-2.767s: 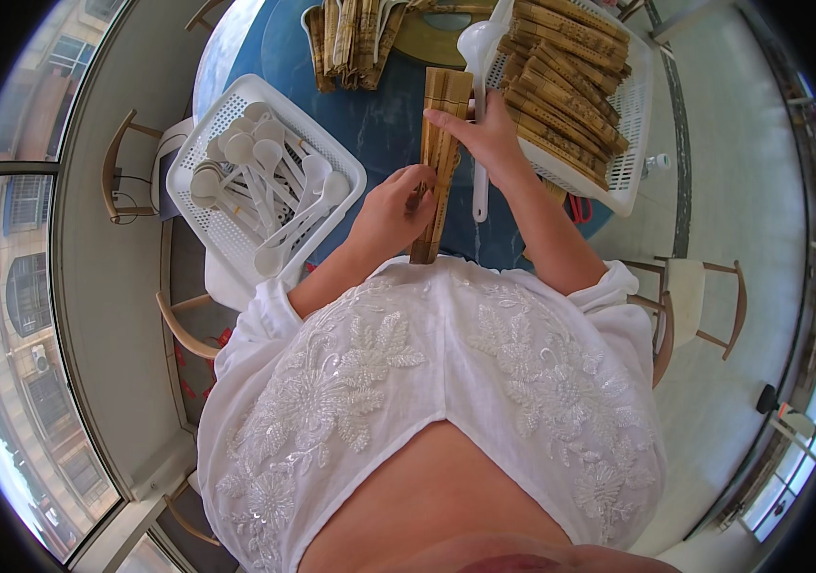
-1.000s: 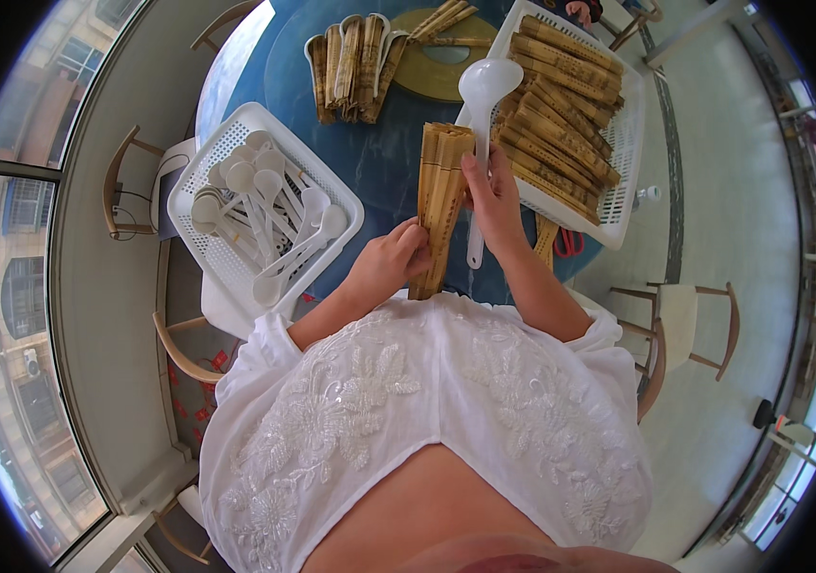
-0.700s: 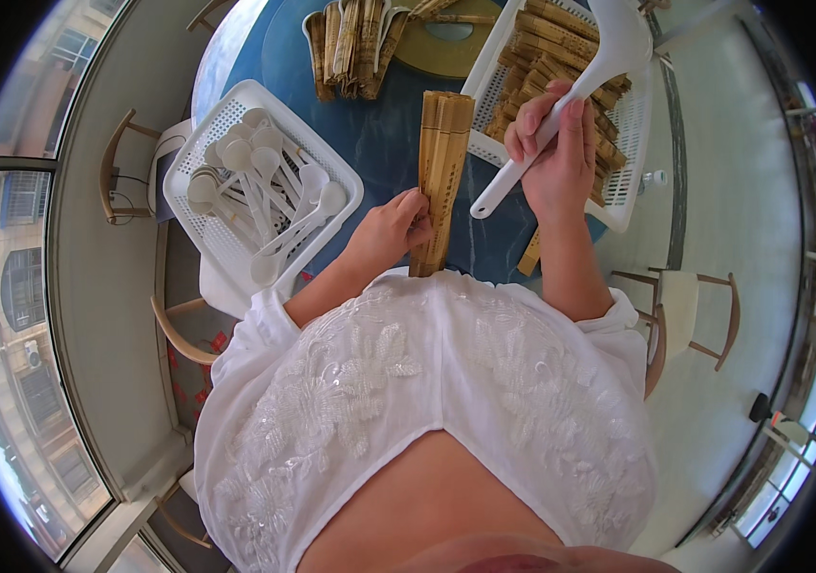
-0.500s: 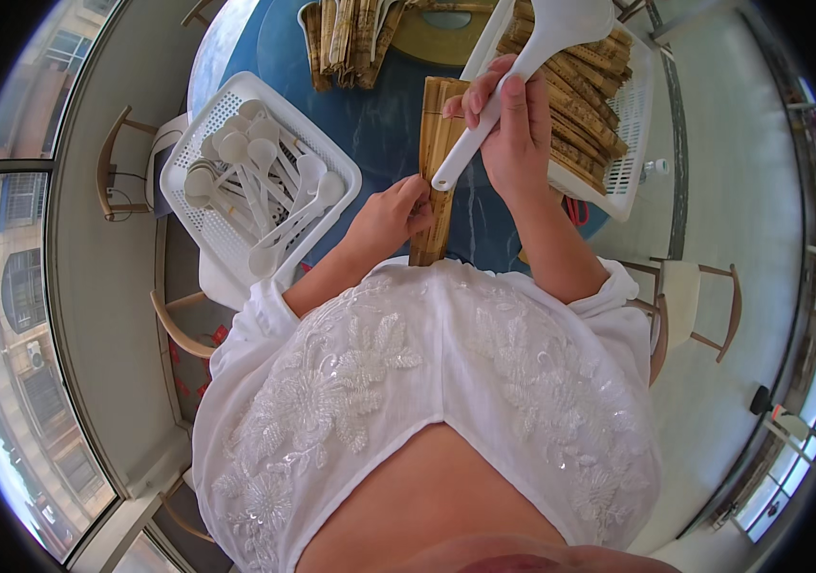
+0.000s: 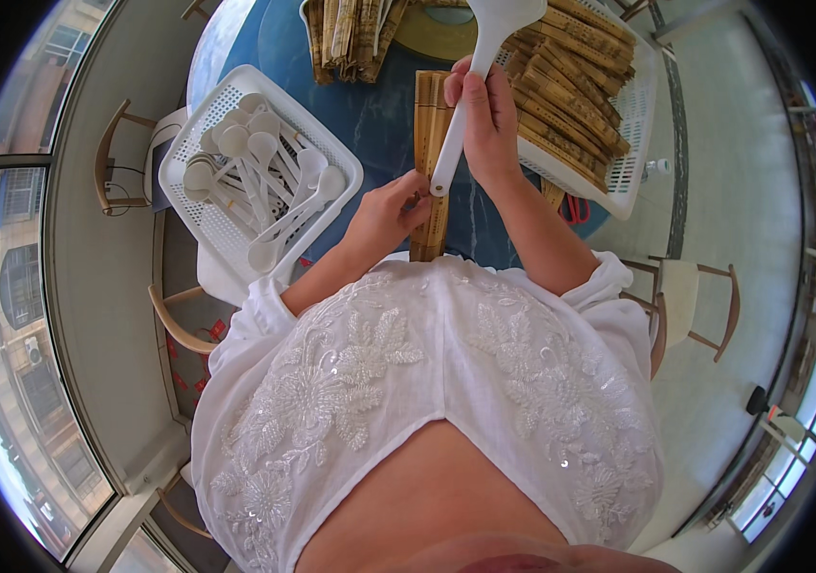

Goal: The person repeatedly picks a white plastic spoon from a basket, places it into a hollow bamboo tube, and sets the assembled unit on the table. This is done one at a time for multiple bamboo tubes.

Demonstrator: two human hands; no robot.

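A large white ladle-like utensil (image 5: 496,38) with a broad head and a long handle is in my right hand (image 5: 486,119), whose fingers wrap the handle. The handle's holed end points toward me, over a long brown patterned strip (image 5: 433,143) that looks like a folded sleeve. My left hand (image 5: 392,212) is closed by the strip's left edge, its fingertips beside the handle end. What the left fingers pinch is hidden. To the left, a white basket (image 5: 338,143) holds several white spoons (image 5: 263,148).
At the right, a white basket (image 5: 645,143) is piled with brown patterned bundles (image 5: 570,91). More brown bundles (image 5: 346,43) lie at the far side of the blue table (image 5: 370,124). Red-handled scissors (image 5: 575,210) rest near the right basket. Wooden chairs (image 5: 680,296) stand around.
My right hand has moved left with the white utensil, bringing its handle more upright and nearly in line with the brown strip. My left hand stays about where it was.
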